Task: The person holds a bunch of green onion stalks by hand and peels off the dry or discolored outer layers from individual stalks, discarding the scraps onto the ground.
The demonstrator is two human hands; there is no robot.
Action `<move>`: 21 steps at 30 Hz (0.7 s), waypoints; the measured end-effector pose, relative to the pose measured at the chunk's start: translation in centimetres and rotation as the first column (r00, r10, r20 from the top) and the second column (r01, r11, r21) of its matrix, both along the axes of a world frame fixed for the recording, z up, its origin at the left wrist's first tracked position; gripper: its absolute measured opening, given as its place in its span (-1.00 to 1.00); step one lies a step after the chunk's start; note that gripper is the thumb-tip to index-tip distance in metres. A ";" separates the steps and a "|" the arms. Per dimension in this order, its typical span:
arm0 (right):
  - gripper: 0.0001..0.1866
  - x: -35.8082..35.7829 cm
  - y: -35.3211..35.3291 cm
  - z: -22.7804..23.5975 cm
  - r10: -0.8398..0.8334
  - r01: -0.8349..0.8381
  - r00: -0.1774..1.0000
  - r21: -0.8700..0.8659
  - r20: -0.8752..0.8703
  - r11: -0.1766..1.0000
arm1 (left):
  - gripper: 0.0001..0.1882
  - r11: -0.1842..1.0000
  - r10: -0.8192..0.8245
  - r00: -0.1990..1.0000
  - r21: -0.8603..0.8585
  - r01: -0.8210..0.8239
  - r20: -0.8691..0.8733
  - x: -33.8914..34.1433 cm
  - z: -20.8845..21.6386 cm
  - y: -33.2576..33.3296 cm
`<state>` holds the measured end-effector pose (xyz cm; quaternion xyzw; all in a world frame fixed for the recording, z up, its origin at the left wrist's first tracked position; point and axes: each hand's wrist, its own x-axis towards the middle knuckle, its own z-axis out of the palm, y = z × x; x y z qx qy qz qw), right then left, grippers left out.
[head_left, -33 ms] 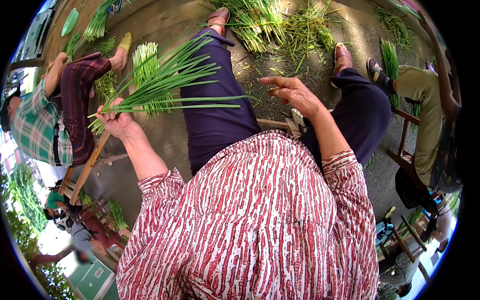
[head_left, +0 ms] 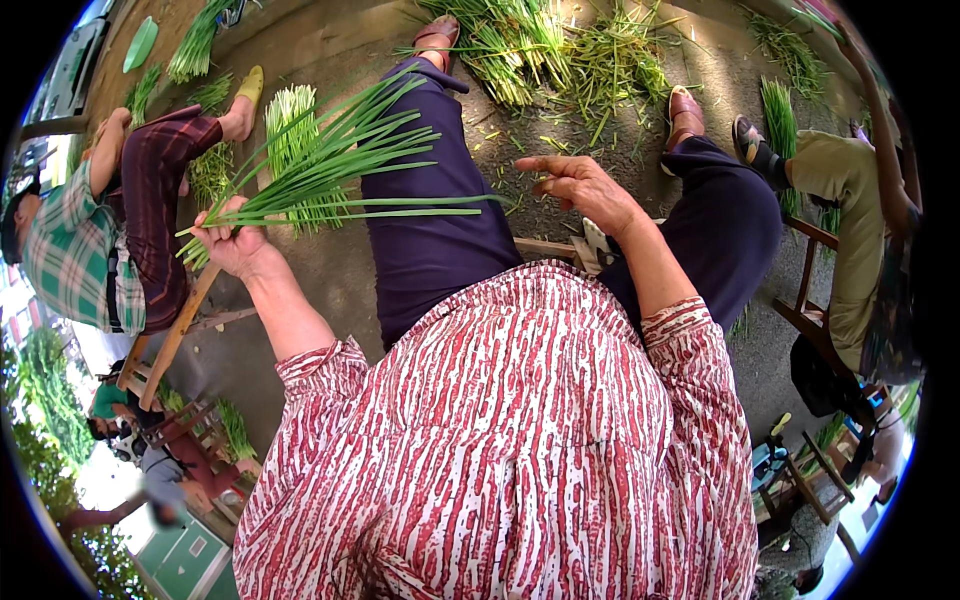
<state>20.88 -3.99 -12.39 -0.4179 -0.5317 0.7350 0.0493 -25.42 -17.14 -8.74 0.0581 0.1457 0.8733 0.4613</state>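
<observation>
left hand (head_left: 232, 240): closed round stalks (head_left: 345, 170) near one end | short ends: just left of grip | long ends: fanned rightward and away, over left thigh (head_left: 425, 180) | right hand (head_left: 590, 195): half-open, index extended, apart from tips | bundle (head_left: 290, 105): beyond grip, partly behind stalks

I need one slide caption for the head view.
Left hand holds a bunch of chive-like stalks; right hand hovers apart, partly curled.

The scene is looked down on from the wearer's head — shirt (head_left: 510, 430) close below, left hand (head_left: 238, 245) and right hand (head_left: 592, 195) farther out, shoes (head_left: 436, 36) near the top — and edges are bent toward the rim by the fisheye.
</observation>
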 end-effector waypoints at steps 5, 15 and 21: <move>-0.54 -0.9 -0.4 -1.2 0.034 -0.035 0.999 -0.025 -0.039 0.999 | -0.80 1.000 0.000 0.999 0.002 0.000 -0.040 -0.3 -0.5 0.2; -0.80 -2.8 -1.5 -1.0 0.023 -0.026 0.999 -0.069 -0.036 0.997 | -0.82 0.999 0.047 0.999 -0.010 -0.047 -0.020 0.9 -1.1 0.2; -0.74 -2.5 -1.6 -1.2 -0.004 -0.001 0.998 0.082 0.055 0.997 | -0.82 0.997 0.075 0.997 -0.019 -0.076 -0.017 1.0 -1.0 0.0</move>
